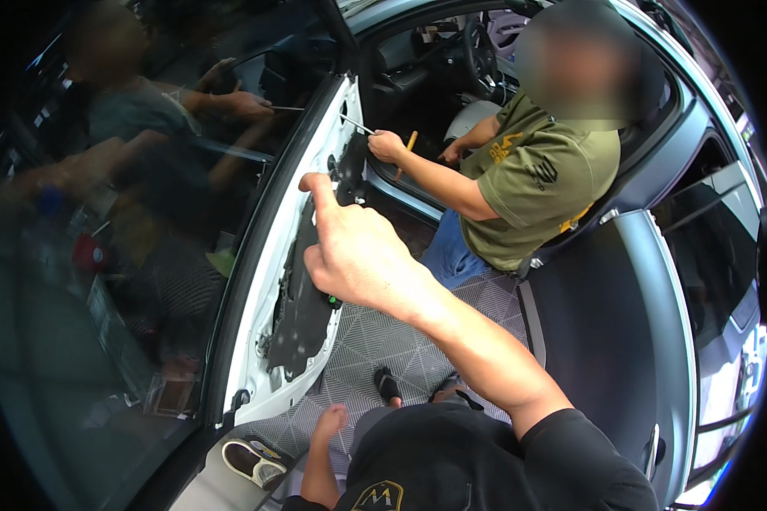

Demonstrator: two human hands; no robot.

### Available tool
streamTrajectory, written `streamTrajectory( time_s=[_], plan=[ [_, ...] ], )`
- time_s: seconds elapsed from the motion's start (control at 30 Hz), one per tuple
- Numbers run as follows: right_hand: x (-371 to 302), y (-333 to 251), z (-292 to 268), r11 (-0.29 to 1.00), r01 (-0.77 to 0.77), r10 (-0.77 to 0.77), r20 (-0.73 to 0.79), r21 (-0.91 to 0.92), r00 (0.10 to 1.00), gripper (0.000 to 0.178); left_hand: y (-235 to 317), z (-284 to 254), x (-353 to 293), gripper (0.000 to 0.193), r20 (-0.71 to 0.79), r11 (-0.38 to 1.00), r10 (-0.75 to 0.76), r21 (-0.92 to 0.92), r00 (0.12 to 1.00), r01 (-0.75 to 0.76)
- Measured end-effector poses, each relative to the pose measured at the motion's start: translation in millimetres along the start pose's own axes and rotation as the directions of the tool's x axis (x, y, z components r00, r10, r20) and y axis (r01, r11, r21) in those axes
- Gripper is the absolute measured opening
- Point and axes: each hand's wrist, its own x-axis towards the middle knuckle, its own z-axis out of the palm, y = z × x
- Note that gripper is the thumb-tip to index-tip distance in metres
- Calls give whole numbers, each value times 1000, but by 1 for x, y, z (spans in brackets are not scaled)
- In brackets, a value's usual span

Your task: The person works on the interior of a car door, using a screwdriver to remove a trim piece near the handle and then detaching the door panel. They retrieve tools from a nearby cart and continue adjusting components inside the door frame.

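My right hand [354, 251] is raised against the inner side of an open white car door [268, 341]. Its thumb points up and its fingers are curled around a small dark tool with a green end [333, 300] that shows just below the palm. The hand sits over the black liner sheet [302, 315] that covers the bare door shell. My left hand [331, 419] hangs low by my knee with its fingers loosely curled and nothing in it. A co-worker in an olive shirt [537, 183] crouches in the door opening; one hand [388, 145] holds a yellow-handled tool [407, 149] at the door's edge.
The door's dark window glass [128, 255] fills the left and reflects people. The floor is grey patterned tile [375, 341]. My shoes [251, 460] stand near the door's lower corner. The car's grey rear body [622, 341] lies to the right, and its steering wheel [481, 55] is beyond.
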Motion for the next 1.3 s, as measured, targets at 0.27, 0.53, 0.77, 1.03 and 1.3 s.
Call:
streamTrajectory(
  time_s=[0.27, 0.53, 0.77, 1.03, 1.3],
  plan=[
    [-18, -10, -4, 998, -23, 21, 31, 56, 999, 62, -24, -7, 7, 18, 154, 986, -117, 138, 981, 96],
    [-87, 62, 50, 944, -316, 331, 309, -97, 892, 58, -59, -23, -22, 21, 8, 966, -228, 130, 974, 225],
    [-272, 227, 134, 844, -513, 493, 606, -158, 624, 40, -64, -16, -19, 25, 54, 946, -317, 95, 947, 311],
    [-459, 396, -42, -32, -975, 998, 40, -221, -42, 36, -20, 19, 15, 34, 25, 958, -272, 100, 962, 268],
    [-321, 487, -162, 500, -548, 864, -340, 671, 372, 22, 84, 94, 57, 34, -2, 881, -312, 374, 950, 290]
  ],
)
